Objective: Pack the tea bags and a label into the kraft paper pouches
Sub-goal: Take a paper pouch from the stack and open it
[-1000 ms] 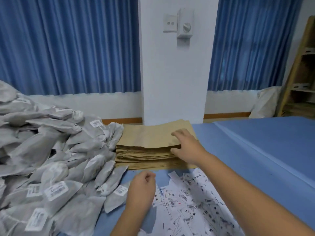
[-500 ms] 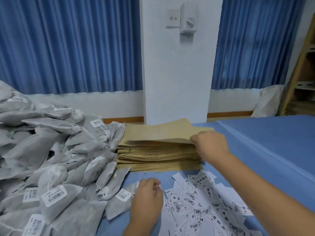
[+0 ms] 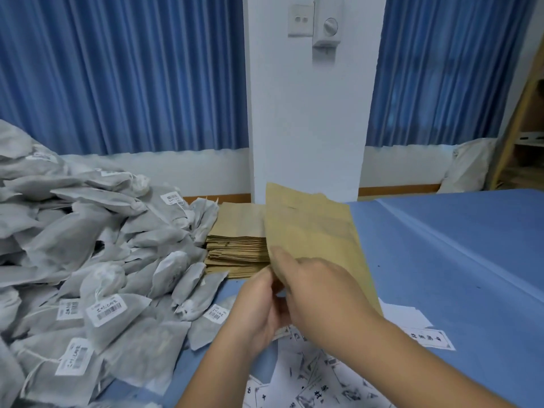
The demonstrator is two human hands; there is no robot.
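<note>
A single kraft paper pouch (image 3: 312, 231) stands lifted and tilted above the table, and my right hand (image 3: 321, 293) grips its near end. My left hand (image 3: 259, 310) holds the same end from the left, fingers curled at the pouch's opening; a paper label seems pinched under it, though I cannot tell for sure. The stack of kraft pouches (image 3: 238, 245) lies behind my hands. A large heap of grey tea bags (image 3: 97, 260) with barcode tags fills the left. Printed white labels (image 3: 329, 375) lie scattered near the front edge.
The blue table (image 3: 459, 275) stretches to the right. A white pillar (image 3: 306, 113) with a switch and dial stands behind the stack, blue curtains on both sides. A wooden shelf (image 3: 527, 128) and a white sack (image 3: 468, 163) are at the far right.
My right hand lifted the top pouch off the stack and brought it toward me. My left hand rose from the labels and joined it at the pouch's near end.
</note>
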